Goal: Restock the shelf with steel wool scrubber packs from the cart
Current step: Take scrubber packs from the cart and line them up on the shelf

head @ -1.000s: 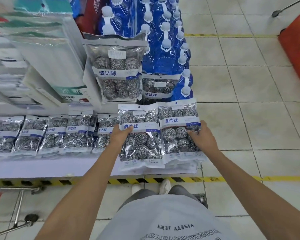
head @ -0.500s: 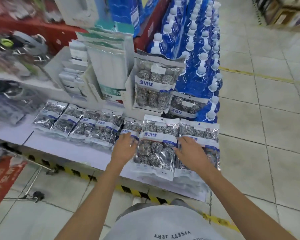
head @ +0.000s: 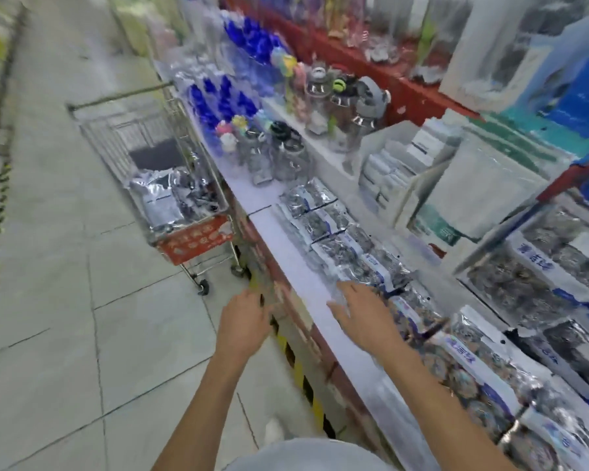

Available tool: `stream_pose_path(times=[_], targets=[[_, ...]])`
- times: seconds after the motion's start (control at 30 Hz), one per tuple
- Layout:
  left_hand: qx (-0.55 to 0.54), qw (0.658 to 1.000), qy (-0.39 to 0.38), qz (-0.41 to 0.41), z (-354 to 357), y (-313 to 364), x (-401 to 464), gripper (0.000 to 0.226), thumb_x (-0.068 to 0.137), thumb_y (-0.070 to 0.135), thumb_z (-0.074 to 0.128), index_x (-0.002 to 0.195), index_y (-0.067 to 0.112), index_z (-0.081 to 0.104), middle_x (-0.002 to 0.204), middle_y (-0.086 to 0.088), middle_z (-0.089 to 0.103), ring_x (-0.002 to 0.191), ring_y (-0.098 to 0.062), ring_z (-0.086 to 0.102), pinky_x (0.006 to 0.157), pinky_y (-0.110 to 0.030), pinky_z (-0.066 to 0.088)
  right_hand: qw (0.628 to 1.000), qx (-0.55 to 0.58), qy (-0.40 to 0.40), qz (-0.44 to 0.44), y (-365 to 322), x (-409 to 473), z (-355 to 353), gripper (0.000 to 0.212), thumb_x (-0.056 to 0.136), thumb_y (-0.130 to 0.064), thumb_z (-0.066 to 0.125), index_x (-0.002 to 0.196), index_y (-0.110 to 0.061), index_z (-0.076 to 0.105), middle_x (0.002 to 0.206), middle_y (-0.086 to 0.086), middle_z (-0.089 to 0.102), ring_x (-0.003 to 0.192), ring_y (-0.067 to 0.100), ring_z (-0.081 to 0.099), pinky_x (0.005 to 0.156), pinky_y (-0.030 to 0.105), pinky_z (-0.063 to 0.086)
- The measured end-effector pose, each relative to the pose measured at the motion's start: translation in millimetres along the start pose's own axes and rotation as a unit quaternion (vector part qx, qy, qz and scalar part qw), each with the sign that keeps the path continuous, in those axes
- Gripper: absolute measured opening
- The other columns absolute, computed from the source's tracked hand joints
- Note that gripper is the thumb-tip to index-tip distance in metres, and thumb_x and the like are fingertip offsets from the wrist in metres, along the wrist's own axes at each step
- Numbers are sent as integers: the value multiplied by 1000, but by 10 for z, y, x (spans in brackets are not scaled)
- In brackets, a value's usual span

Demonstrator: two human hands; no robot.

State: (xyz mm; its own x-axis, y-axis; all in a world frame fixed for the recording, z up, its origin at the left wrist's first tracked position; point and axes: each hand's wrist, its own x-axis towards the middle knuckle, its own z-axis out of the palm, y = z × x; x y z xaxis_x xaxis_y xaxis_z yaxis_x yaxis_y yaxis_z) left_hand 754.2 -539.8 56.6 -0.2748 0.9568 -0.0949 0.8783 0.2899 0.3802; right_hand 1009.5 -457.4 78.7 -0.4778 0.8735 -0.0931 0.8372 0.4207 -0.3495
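The view is blurred by motion. A row of steel wool scrubber packs (head: pixel 340 229) lies flat along the white shelf (head: pixel 286 246), running from the middle toward the lower right. My right hand (head: pixel 361 314) hovers with spread fingers over the shelf's front edge beside the packs and holds nothing. Over the floor in front of the shelf, my left hand (head: pixel 245 321) is open and empty. The wire cart (head: pixel 170 185) stands at the upper left beside the shelf, with more silvery scrubber packs (head: pixel 170 195) inside it.
Clear water bottles (head: pixel 340 107) and blue items (head: pixel 225 100) stand farther along the shelf. White boxes (head: pixel 398 164) and large upright scrubber packs (head: pixel 538 266) fill the back right. A yellow-black stripe (head: pixel 296 365) marks the shelf base. Tiled floor (head: pixel 65 300) stretches left.
Both hands have let go of the two packs on the shelf and pulled back. The view has swung left, bringing the cart into sight.
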Motion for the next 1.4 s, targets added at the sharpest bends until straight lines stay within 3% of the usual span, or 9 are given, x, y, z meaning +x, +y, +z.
stream_pose_path(times=[0.1,0.23,0.47,0.73,0.87,1.07,1.13,1.2,1.4], targets=[[-12,998,22,-49,-142,-547,-41,41,104,36,53,133,8,60,122,-13,65,111,-32,62,96,-44,51,998,0,-25,-51,-490,429,115,61,109,-53,37,159,-19,36,160,4,43,145,25,41,117,38,33],[-14,993,46,-111,-273,-1176,-12,51,107,42,46,148,11,51,133,-9,61,124,-27,55,107,-39,44,994,23,-42,-94,-1062,941,332,61,108,-53,38,158,-19,38,157,1,48,141,20,45,113,32,34],[-37,981,60,-180,-466,-1946,264,49,107,42,46,143,9,55,131,-11,62,123,-28,56,105,-38,45,985,33,-98,-136,-1706,1790,714,63,107,-56,40,158,-21,38,155,-2,49,141,16,45,112,28,36],[-59,973,60,-214,-735,-2625,1469,52,107,42,47,148,10,50,142,-12,57,131,-28,52,109,-38,43,981,24,-154,-114,-1976,2997,1104,67,105,-62,35,159,-22,37,157,-2,47,142,16,44,112,32,40],[-72,968,47,-234,-953,-2900,2197,49,106,43,47,145,13,51,139,-11,58,127,-27,53,102,-39,45,979,24,-179,-98,-2138,3783,1211,66,105,-62,37,158,-22,38,157,-1,48,142,18,46,111,34,42],[-119,956,24,-266,-1156,-3310,3081,46,106,43,47,144,18,51,137,-10,58,127,-28,52,101,-39,47,975,45,-185,-112,-2610,5062,1217,47,103,-58,42,140,-30,54,137,-3,64,113,13,61,78,29,47],[-131,950,7,-285,-1177,-3445,3303,48,106,43,46,145,15,50,139,-11,56,128,-30,52,101,-41,48,974,47,-191,-111,-2797,5442,1206,55,105,-56,43,147,-23,51,145,3,61,122,18,60,92,37,52],[-145,943,-3,-301,-1185,-3595,3543,48,105,43,48,143,13,51,138,-11,55,128,-30,52,100,-42,48,976,49,-191,-96,-2966,5818,1214,60,105,-56,44,153,-19,46,150,6,56,132,25,56,104,40,47],[-186,929,-41,-317,-1195,-4127,4373,51,105,39,50,146,8,48,142,-14,53,132,-29,50,105,-39,43,973,83,-213,-35,-3386,6885,1413,56,106,-51,48,151,-18,46,144,7,61,119,24,63,100,41,50]])
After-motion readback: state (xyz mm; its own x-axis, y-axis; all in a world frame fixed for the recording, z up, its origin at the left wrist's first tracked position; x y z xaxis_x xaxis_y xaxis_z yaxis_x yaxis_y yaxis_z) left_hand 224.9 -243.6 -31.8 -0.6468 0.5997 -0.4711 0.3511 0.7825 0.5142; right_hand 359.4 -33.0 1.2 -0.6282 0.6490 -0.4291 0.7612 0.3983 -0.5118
